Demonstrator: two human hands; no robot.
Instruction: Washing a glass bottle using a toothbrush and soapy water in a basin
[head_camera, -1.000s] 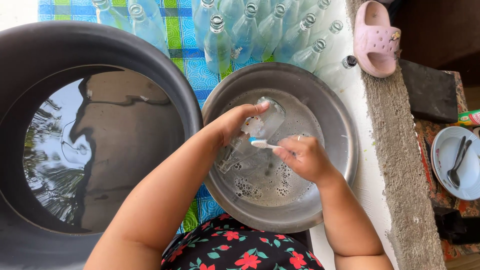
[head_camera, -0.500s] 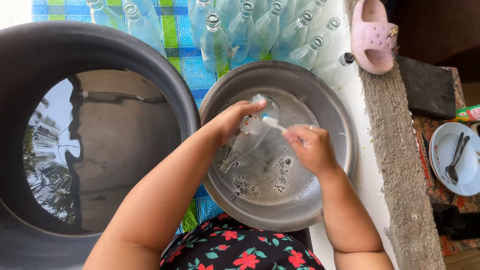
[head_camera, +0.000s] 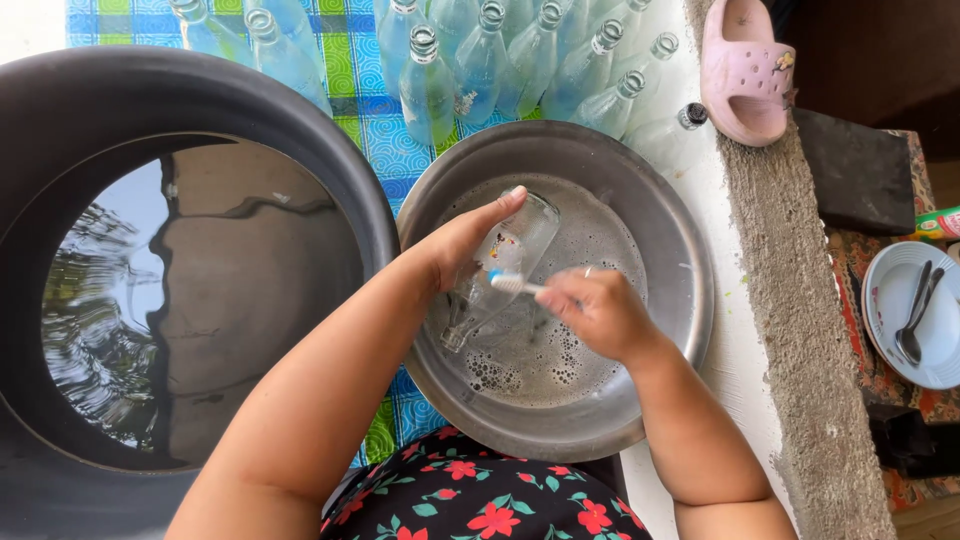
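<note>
My left hand (head_camera: 465, 240) grips a clear glass bottle (head_camera: 505, 265), held tilted over a round metal basin (head_camera: 660, 250) of soapy water, its mouth pointing down toward me. My right hand (head_camera: 595, 310) holds a small brush with a white handle and blue head (head_camera: 508, 283), its bristles pressed against the bottle's side. Foam floats in the basin below both hands.
A big dark tub of water (head_camera: 180, 290) sits to the left. Several clear glass bottles (head_camera: 480, 60) stand on a blue-and-green checked cloth behind the basin. A pink slipper (head_camera: 750, 75), a concrete ledge, and a white plate with spoons (head_camera: 915, 310) lie to the right.
The brush in my right hand has slid along the bottle's side, and the bottle has turned slightly in my left hand. The view has shifted a little.
</note>
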